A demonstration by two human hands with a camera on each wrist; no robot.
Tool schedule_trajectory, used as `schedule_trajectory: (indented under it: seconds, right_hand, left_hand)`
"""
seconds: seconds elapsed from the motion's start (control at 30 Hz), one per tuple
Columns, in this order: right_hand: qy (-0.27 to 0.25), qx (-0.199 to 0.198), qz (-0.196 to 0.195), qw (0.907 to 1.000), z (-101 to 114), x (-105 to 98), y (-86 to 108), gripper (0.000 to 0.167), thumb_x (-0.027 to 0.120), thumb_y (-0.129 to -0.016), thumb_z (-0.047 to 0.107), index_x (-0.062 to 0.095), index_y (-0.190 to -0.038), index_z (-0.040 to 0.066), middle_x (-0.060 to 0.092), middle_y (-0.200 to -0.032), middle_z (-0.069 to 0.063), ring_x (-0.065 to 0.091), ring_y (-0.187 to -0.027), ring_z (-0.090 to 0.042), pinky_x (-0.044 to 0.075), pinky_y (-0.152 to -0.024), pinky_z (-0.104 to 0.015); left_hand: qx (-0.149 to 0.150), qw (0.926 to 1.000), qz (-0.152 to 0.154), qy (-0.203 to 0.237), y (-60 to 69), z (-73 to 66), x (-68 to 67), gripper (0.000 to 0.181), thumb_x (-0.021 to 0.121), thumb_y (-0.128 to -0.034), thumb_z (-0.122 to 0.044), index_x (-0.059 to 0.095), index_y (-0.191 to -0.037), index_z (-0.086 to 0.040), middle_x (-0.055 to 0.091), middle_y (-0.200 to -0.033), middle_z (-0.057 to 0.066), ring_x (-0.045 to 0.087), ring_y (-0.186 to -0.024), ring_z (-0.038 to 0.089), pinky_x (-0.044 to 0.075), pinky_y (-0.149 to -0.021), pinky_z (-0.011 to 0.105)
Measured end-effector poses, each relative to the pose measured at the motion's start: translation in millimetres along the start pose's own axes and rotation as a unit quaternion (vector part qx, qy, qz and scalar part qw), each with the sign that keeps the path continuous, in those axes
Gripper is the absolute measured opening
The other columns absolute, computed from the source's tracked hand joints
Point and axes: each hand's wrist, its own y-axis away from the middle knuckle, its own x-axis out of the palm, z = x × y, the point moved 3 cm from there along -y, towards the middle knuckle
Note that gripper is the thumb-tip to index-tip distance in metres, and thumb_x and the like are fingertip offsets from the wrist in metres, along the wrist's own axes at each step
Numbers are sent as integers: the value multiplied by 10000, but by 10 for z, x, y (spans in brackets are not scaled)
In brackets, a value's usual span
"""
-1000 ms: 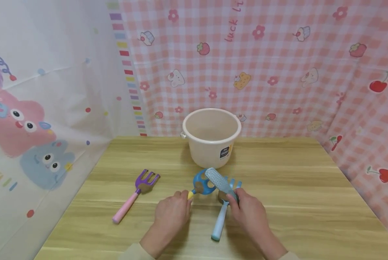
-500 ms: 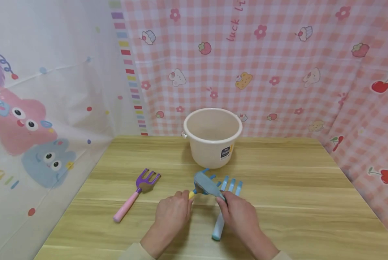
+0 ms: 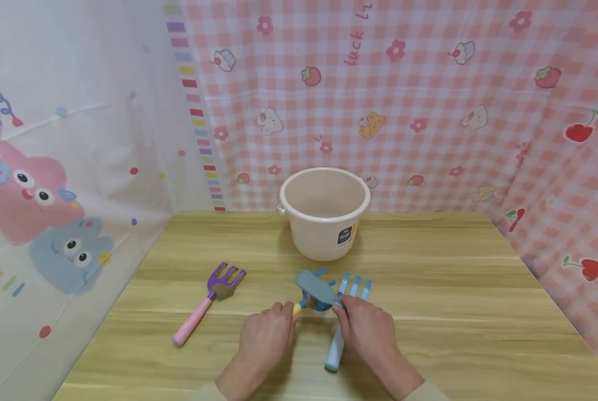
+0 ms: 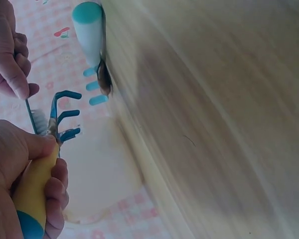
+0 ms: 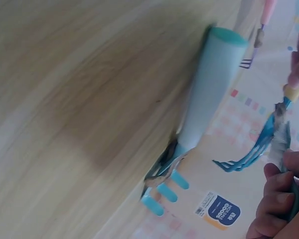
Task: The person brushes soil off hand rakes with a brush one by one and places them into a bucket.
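Fork (image 3: pixel 195 322) in purple and pink lies well left of the left hand (image 3: pixel 266 337), which we see wrapped around the yellow handle (image 4: pixel 35 189) of a blue rake (image 5: pixel 261 142). Beyond both grips stands the upright bucket (image 3: pixel 324 240). Right of the left grip, a brush (image 3: pixel 320 288) held in the right hand (image 3: pixel 369 328) meets the rake's brown-smeared head; a light-blue fork (image 5: pixel 204 94) lies beneath that hand. We judge that lopsided brushing pressure could twist the rake, or a low stroke knock the light-blue fork. Against a second ago, the brush has moved left, bristles down.
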Motion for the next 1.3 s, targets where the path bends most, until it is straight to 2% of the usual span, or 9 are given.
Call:
schedule_trajectory:
  seconds: [0.3,0.47,0.6,0.73,0.8,0.93,1.03,1.13,1.3]
  right_hand:
    - [451,-153,-245,9986,-26,65,-30,197,684,-934,267,600,-821,129,530,-651,9,524,-530,-176,375,-407,-315]
    - [403,-130,-288,9987,-45,82,-55,202,695,-929,269,601,-813,133,575,-670,-5,572,-549,-209,394,-408,-344]
    - [-409,231,195,9987,-83,82,-85,184,665,-953,266,621,-814,154,515,-615,46,487,-513,-143,363,-433,-313]
    - [-1443,750,581,9850,-114,42,-98,203,628,-980,256,619,-804,155,406,-571,73,387,-512,-101,325,-479,-279]
    - [-1565,772,535,9832,-111,13,-87,213,633,-977,246,602,-785,158,395,-564,70,378,-508,-104,319,-479,-281]
    - [-761,86,260,9967,-50,-13,-32,197,672,-948,238,595,-788,151,468,-600,66,449,-515,-118,363,-452,-299]
    - [-114,-318,13,9994,-19,2,8,202,697,-928,235,593,-781,143,526,-642,47,507,-522,-145,386,-429,-322]
    - [9,-207,-35,9998,-37,34,7,233,699,-926,239,572,-751,152,544,-646,26,520,-520,-171,387,-422,-335]
    - [-228,289,236,9990,-102,52,-39,261,665,-950,264,549,-730,183,479,-593,50,473,-525,-160,371,-446,-346]
  left_hand:
    - [68,9999,-99,-4,20,-9,-19,229,736,-885,-263,630,-884,-60,506,-615,2,440,-442,104,322,-371,221]
    - [42,9999,-114,62,38,-20,-31,227,737,-884,-265,631,-880,-64,531,-628,6,467,-451,104,334,-372,218]
    - [-17,10000,-64,18,48,-20,-23,232,735,-886,-276,630,-873,-70,537,-634,8,492,-460,115,351,-374,236]
    - [-136,9998,162,33,54,1,3,232,727,-894,-280,633,-878,-69,524,-633,5,483,-458,117,349,-378,241]
    - [-185,9995,263,57,53,15,11,233,725,-897,-278,631,-877,-66,515,-629,4,471,-454,116,343,-377,240]
    - [-226,9993,281,50,44,38,12,229,730,-893,-272,629,-883,-67,509,-630,3,446,-453,109,324,-379,232]
    - [-135,9997,217,-41,40,29,-7,229,733,-890,-280,634,-886,-73,519,-633,0,443,-458,100,314,-381,221]
    - [-7,9998,130,-147,47,13,-25,235,737,-886,-284,633,-873,-74,528,-630,0,453,-457,102,322,-379,223]
    - [81,9999,28,-150,70,-4,-25,236,735,-887,-284,625,-867,-77,535,-635,5,470,-462,113,336,-385,234]
